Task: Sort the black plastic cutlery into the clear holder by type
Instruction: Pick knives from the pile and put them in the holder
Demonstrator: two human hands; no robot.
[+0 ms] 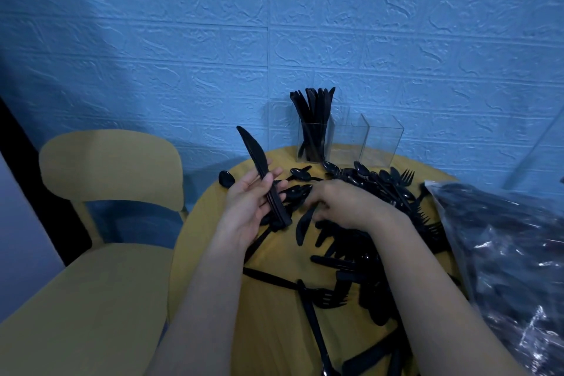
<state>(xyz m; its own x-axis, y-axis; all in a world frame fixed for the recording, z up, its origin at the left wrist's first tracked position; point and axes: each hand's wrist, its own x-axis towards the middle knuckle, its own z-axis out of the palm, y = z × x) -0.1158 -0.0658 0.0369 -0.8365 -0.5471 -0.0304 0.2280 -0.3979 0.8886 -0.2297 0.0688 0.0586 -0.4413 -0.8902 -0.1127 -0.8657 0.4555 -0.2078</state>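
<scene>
Head view: left hand [250, 207] grips glossy black knives [262, 177].

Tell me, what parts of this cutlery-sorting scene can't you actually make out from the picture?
All in the head view:
- Right hand: its fingertips are blurred down in the cutlery pile, so whether they grip anything cannot be told.
- Plastic bag: cut off by the right edge; its dark contents are unclear through the shiny film.
- Knives in the left hand: stacked edge-on, too tight to count.
- Table: its near side is cut off at the bottom edge.
</scene>
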